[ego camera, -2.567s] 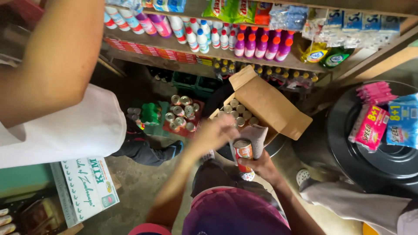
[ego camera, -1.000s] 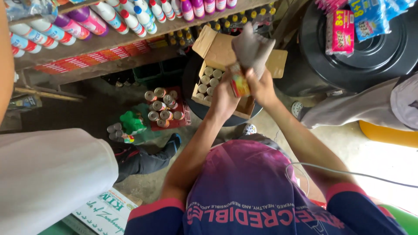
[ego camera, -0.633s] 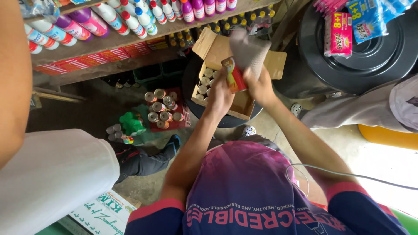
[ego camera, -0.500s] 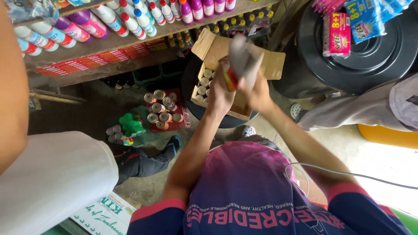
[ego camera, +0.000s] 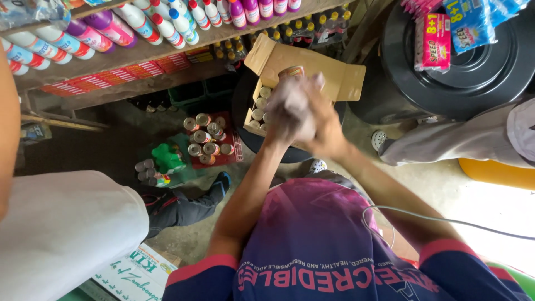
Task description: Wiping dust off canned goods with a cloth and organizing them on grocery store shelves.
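Both hands meet at upper centre of the frame: the left hand (ego camera: pixel 281 120) presses a pale grey cloth (ego camera: pixel 292 103) around a small tin can (ego camera: pixel 291 72), and the right hand (ego camera: pixel 323 125) is clasped against it from the other side. Motion blur hides the fingers. Right behind them stands an open cardboard box (ego camera: pixel 334 75) of cans; more tins (ego camera: pixel 206 139) sit on the floor, left of centre.

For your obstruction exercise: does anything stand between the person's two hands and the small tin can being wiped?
Yes. A pale grey cloth is wrapped around the small tin can, lying between it and both the left hand and the right hand. Only the can's top shows, above the open brown cardboard box.
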